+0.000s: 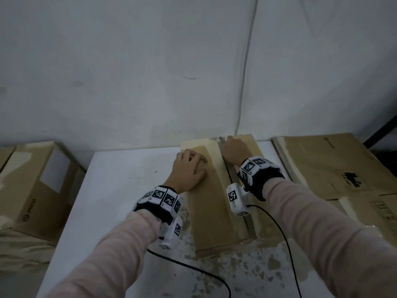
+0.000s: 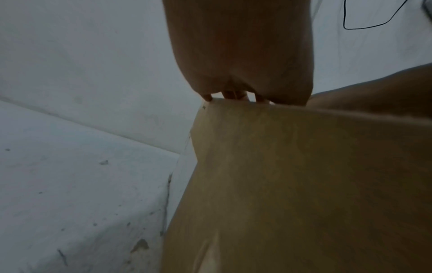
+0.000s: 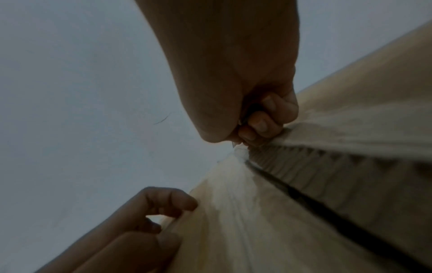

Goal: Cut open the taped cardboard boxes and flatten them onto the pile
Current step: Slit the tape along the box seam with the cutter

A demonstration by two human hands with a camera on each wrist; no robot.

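Note:
A brown cardboard box lies on the white table, its centre seam slit open along its length. My left hand rests on the left flap, fingers curled over the box's far left edge; the fingertips show at that edge of the box. My right hand grips a cutter at the far end of the seam. In the right wrist view the fist holds the blade tip at the gap between the flaps. Most of the cutter is hidden in the fist.
A pile of flattened cardboard lies right of the box. A closed taped box stands low on the left, off the table. Black cables run across the table's stained near part. A white wall rises right behind the box.

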